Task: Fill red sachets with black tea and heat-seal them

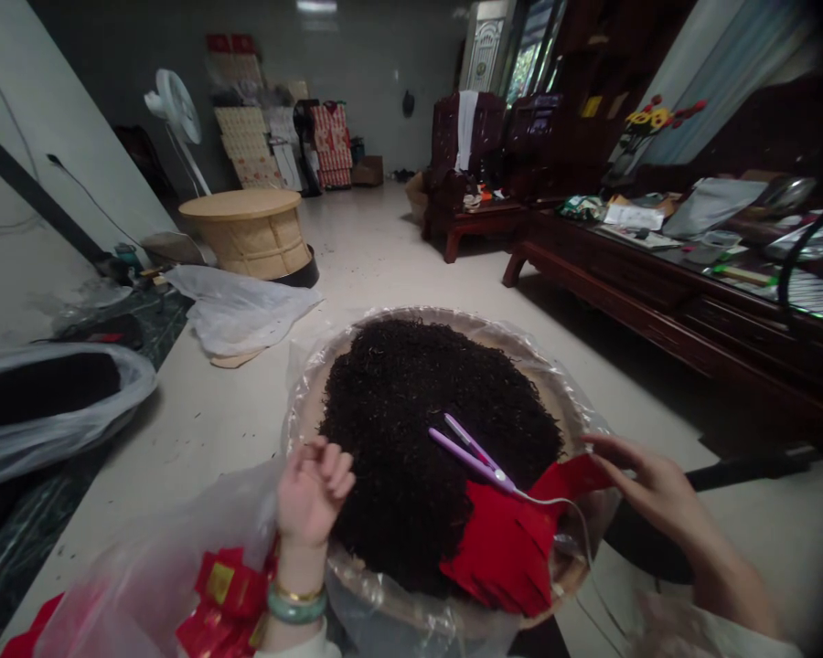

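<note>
My left hand [314, 492] is raised at the near left rim of the basket, palm up and fingers curled in; what they hold, if anything, I cannot make out. My right hand [648, 480] pinches a red packet [571, 477] between thumb and fingers at the basket's right rim. More flat red packets [504, 553] lie overlapping just left of it. Dark, thin, dried leaves [411, 411] fill most of the round, plastic-lined basket [541, 343]. On top of them rests a lilac hair straightener [470, 457], its arms apart and its pale cord [582, 521] running over the rim.
At near left, a clear plastic bag [151, 567] holds red packets with gold labels [223, 585]. Another bag [127, 402] of dark contents lies farther left. Beyond stand an upturned wicker basket [253, 238], a white fan [176, 105] and a cluttered wooden table [631, 283].
</note>
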`<state>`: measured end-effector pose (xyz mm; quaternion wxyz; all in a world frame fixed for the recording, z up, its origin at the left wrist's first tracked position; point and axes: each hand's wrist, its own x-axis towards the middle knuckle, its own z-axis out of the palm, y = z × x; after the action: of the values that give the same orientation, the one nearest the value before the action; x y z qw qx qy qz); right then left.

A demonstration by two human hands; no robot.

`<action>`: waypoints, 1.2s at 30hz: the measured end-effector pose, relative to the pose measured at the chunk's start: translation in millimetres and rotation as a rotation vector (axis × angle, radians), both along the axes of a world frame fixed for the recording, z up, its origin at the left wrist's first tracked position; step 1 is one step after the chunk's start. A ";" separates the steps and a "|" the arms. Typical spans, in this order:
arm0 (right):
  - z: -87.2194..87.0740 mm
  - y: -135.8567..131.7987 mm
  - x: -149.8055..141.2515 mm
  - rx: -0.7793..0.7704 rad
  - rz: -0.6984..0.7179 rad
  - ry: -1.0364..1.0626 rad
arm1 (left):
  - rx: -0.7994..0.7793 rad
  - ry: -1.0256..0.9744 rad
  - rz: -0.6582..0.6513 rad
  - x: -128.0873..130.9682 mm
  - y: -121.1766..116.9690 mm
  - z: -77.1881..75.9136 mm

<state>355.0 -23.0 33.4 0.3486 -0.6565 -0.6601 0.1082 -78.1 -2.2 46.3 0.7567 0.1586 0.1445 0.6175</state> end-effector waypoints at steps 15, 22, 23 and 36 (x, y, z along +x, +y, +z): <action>-3.4 -24.2 -186.0 0.333 0.850 -0.072 | -0.197 0.288 -0.250 108.2 -17.9 -38.6; -21.9 17.1 -182.8 0.273 0.421 -0.119 | -0.129 0.463 -0.201 92.7 -22.8 -48.2; -24.0 21.8 -183.8 0.277 0.438 -0.143 | -0.122 0.480 -0.200 92.2 -23.7 -50.5; -32.5 19.6 -196.6 0.396 0.520 -0.150 | -0.088 0.640 -0.189 84.9 -25.7 -59.2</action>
<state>158.5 -3.4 1.0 0.3803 -0.3917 -0.8377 0.0145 6.9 -28.0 -13.0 0.7328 0.3245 0.3859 0.4569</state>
